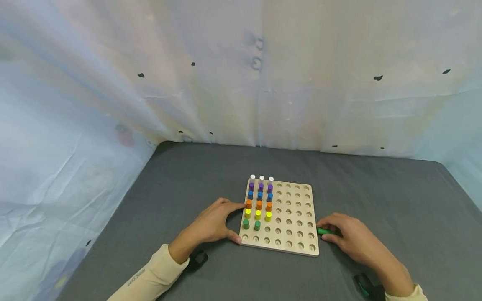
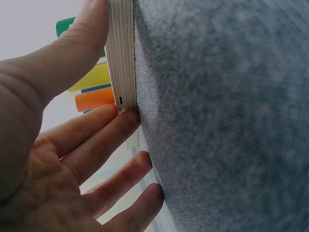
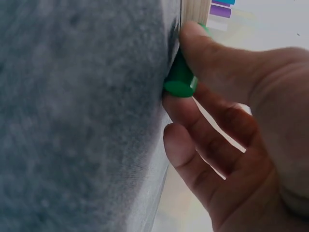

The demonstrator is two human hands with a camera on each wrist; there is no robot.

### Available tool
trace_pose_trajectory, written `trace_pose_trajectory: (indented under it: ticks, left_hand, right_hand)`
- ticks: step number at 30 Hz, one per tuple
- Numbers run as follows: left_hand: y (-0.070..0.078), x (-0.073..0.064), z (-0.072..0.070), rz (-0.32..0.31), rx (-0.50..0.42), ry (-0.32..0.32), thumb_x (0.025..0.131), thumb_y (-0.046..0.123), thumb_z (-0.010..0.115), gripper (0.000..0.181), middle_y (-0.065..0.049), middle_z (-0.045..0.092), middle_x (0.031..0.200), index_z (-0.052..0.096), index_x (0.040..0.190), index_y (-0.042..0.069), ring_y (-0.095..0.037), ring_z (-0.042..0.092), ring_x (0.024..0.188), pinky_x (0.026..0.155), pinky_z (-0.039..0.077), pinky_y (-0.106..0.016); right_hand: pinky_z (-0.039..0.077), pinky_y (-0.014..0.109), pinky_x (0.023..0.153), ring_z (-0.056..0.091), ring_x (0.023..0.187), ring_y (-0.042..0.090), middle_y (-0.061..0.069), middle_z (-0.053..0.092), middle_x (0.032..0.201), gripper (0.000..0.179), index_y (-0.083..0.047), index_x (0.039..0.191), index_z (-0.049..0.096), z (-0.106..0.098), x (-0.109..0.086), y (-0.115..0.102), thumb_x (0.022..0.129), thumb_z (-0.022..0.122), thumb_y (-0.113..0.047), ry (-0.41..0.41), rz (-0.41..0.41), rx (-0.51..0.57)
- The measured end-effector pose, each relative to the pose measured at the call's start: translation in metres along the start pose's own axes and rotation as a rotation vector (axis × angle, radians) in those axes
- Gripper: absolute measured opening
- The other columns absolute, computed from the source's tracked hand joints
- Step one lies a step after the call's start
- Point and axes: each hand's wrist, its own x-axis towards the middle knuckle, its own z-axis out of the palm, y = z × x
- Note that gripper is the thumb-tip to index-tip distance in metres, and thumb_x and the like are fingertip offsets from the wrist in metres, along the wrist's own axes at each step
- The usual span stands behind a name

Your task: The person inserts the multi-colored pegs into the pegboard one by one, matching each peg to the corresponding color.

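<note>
A square wooden pegboard (image 1: 290, 225) lies on the grey cloth. Three columns on its left side hold coloured pegs: white, purple, blue, orange (image 1: 259, 205), yellow (image 1: 268, 216) and green; the green row has two pegs. My left hand (image 1: 212, 223) touches the board's left edge with its thumb and straight fingers; in the left wrist view the fingertips (image 2: 130, 117) meet the layered edge. Right of the board, my right hand (image 1: 348, 236) pinches a green peg (image 3: 181, 77) between thumb and fingers. The peg lies low at the cloth, close to the board's right edge.
The grey cloth (image 1: 196, 175) covers the table. Pale sheeting (image 1: 293, 83) hangs behind it and at the left. Dark wrist-worn devices (image 1: 197, 259) sit under both wrists. Many round holes in the board's right part hold no pegs.
</note>
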Motion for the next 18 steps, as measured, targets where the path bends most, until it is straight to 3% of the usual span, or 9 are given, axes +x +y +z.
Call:
trace_pose_trajectory:
  ticks: [7, 14, 18]
  left_hand:
    - [0.002, -0.001, 0.003, 0.008, 0.006, 0.006, 0.063, 0.045, 0.092, 0.093, -0.005, 0.054, 0.142, 0.053, 0.145, 0.025, -0.025, 0.047, 0.132, 0.099, 0.048, -0.055]
    - [0.003, -0.002, 0.003, -0.006, 0.001, -0.005, 0.065, 0.044, 0.091, 0.093, -0.005, 0.054, 0.142, 0.051, 0.147, 0.025, -0.026, 0.046, 0.134, 0.096, 0.047, -0.061]
    - [0.003, -0.004, 0.003, -0.017, -0.003, 0.005, 0.066, 0.044, 0.091, 0.092, -0.005, 0.054, 0.142, 0.051, 0.147, 0.027, -0.026, 0.045, 0.135, 0.096, 0.046, -0.062]
  right_hand:
    - [0.055, 0.033, 0.079, 0.066, 0.094, 0.004, -0.019, 0.067, 0.104, 0.032, -0.031, 0.113, 0.069, 0.0, -0.003, 0.0, 0.085, 0.077, -0.016, 0.088, -0.03, -0.067]
    - [0.053, 0.032, 0.075, 0.064, 0.09, 0.003, -0.016, 0.066, 0.104, 0.029, -0.027, 0.112, 0.067, -0.004, 0.001, -0.006, 0.088, 0.075, -0.013, 0.125, -0.026, -0.07]
    - [0.054, 0.036, 0.077, 0.067, 0.094, 0.01, -0.013, 0.068, 0.106, 0.027, -0.025, 0.114, 0.067, -0.006, 0.007, -0.013, 0.09, 0.074, -0.016, 0.115, 0.003, -0.048]
